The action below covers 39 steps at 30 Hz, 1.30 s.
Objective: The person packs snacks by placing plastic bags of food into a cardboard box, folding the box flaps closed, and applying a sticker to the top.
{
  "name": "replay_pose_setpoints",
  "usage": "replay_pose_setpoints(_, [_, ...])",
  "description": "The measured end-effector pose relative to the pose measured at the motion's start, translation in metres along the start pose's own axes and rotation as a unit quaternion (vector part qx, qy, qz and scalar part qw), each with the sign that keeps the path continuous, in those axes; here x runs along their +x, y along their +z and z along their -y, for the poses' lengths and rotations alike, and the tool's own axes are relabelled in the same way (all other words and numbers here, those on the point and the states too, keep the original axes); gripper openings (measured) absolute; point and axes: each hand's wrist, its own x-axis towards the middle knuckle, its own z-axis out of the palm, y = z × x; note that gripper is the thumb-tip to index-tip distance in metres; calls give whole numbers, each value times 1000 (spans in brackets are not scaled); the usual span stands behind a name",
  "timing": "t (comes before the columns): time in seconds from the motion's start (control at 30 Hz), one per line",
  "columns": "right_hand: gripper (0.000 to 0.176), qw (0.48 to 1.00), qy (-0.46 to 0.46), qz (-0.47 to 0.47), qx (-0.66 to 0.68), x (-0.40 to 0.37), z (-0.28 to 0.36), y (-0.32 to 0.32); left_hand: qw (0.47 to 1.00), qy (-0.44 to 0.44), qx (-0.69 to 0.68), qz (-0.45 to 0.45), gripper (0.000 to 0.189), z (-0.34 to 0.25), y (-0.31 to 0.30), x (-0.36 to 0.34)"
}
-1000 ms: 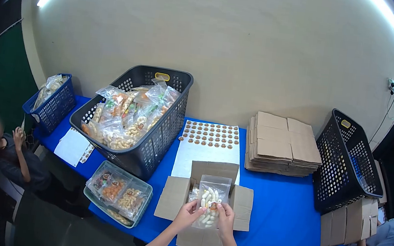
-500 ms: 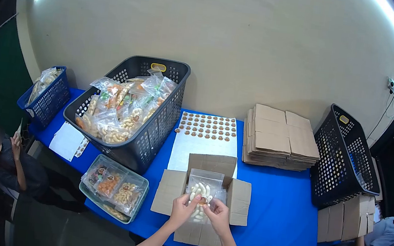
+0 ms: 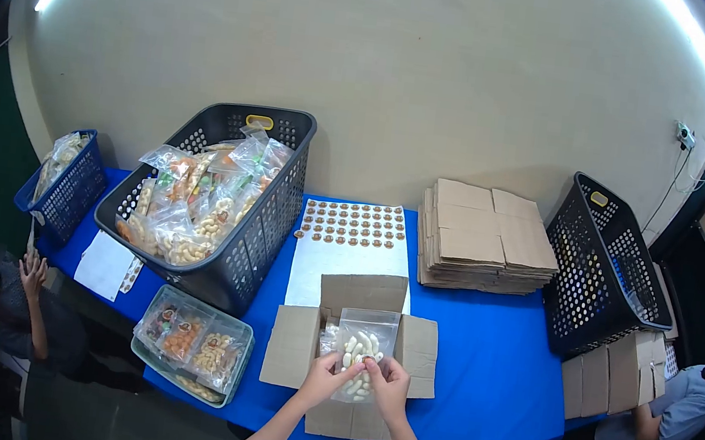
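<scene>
Over an open cardboard box (image 3: 290,344) I hold a clear zip bag (image 3: 367,332) of whitish curved pieces. My left hand (image 3: 328,379) grips the bag's left side, and my right hand (image 3: 388,386) grips its right side, the thumbs close together on its front. Another clear bag (image 3: 327,337) shows inside the box at the left. Just beyond the box lies a white sheet (image 3: 338,269) with rows of small round brown stickers (image 3: 354,223).
A big dark basket (image 3: 258,235) of filled bags and a smaller tray (image 3: 239,373) stand left. Flattened cardboard (image 3: 482,236) and a dark basket (image 3: 583,275) are right. A blue basket (image 3: 74,195) is far left. One person (image 3: 25,303) is left, another (image 3: 677,409) right.
The view has shifted slightly. My thumbs have come closer together on the bag's front, and the brown sticker seen between my fingers is now mostly hidden. More of the bag inside the box shows.
</scene>
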Motion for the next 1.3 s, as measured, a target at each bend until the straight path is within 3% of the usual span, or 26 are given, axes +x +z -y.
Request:
replay_pose_setpoints(0.13, [20,997,-21,-63,39,-5,1,7,999,-2,-53,12,27,-10,7,-2])
replay_pose_setpoints(0.23, [19,995,-23,-90,38,-11,0,3,994,-68,-20,84,32,-10,2,0])
replay_pose_setpoints(0.33, [16,994,-29,-103,17,-14,-9,-4,990,-49,-89,99,31,-24,7,-1])
replay_pose_setpoints(0.43, [15,989,-11,-120,87,-13,-5,0,985,-88,-14,144,30,-29,2,4])
replay_pose_setpoints(0.53, [16,984,24,-105,140,-10,-11,-1,988,-53,-61,129,29,-15,8,4])
replay_pose_setpoints(0.67, [16,979,68,-51,185,-3,-22,-3,992,-72,-81,67,32,0,12,1])
replay_pose_setpoints(0.77, [18,989,57,26,132,0,-22,-6,995,-73,-65,-1,33,20,14,1])
replay_pose_setpoints(0.93, [20,995,35,40,84,-2,-35,-3,997,-23,-12,-71,34,22,17,1])
replay_pose_setpoints(1.23, [15,993,29,91,76,-6,-5,-4,993,0,-17,-114,34,3,14,2])
replay_pose_setpoints(1.3, [14,991,29,94,90,-6,-2,-4,995,-56,-6,-87,30,-7,8,1])
